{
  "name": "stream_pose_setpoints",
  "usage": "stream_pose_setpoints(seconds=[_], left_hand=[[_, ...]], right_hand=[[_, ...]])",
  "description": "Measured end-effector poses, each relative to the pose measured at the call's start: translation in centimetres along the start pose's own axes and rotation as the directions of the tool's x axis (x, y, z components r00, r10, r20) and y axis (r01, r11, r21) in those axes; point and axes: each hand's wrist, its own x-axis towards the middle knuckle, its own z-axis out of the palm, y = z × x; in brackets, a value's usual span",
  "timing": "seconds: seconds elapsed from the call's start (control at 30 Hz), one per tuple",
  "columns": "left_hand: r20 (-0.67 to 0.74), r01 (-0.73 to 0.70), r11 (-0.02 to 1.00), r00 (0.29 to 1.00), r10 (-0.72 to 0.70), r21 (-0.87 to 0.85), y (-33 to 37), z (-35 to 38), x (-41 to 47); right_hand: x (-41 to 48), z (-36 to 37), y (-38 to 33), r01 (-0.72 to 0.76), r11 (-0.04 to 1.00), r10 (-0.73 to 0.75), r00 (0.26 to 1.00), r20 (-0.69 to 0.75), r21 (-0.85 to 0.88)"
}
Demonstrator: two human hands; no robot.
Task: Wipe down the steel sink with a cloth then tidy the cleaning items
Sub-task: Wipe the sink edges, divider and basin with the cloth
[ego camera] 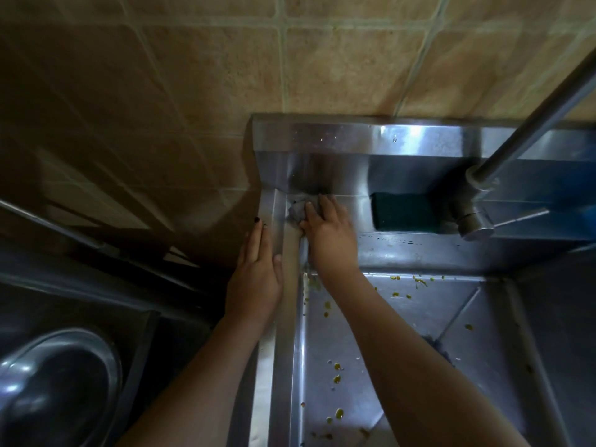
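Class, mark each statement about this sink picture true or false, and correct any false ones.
1. The right hand presses a grey cloth into the back left corner of the sink. True.
2. The left hand holds the sponge. False: it rests flat on the sink's left rim, and the dark green sponge lies on the back ledge beside the tap.
3. The basin is spotless. False: yellow specks dot its floor.
4. The wall behind the sink is tiled. True.
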Motion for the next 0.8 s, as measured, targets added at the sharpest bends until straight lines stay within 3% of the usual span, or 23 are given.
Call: stream_pose_setpoints(seconds=[0.13,0.33,0.6,0.8], left_hand=[[-0.010,-0.012,1.000,1.000,0.012,0.001,-0.1,0.1,0.0],[-0.013,-0.005,1.000,1.000,0.005,0.006,0.0,0.1,-0.1],[-0.013,0.002,1.000,1.000,-0.002,0.002,0.1,0.1,-0.2],[0.011,0.014,1.000,1.000,-0.014,0.016,0.0,-0.1,-0.1]], right_hand=[[-0.4,-0.3,1.8,-0.150,0.988,0.150,0.989,0.000,-0.025],[-0.5,-0.1,1.4,-0.198,0.980,0.198,0.980,-0.017,0.024],[-2.4,-0.7,1.0,-0.129,0.987,0.129,0.992,-0.003,-0.091],[-5.0,-2.2,2.4,-0.066,0.996,0.067,0.998,-0.012,0.066]])
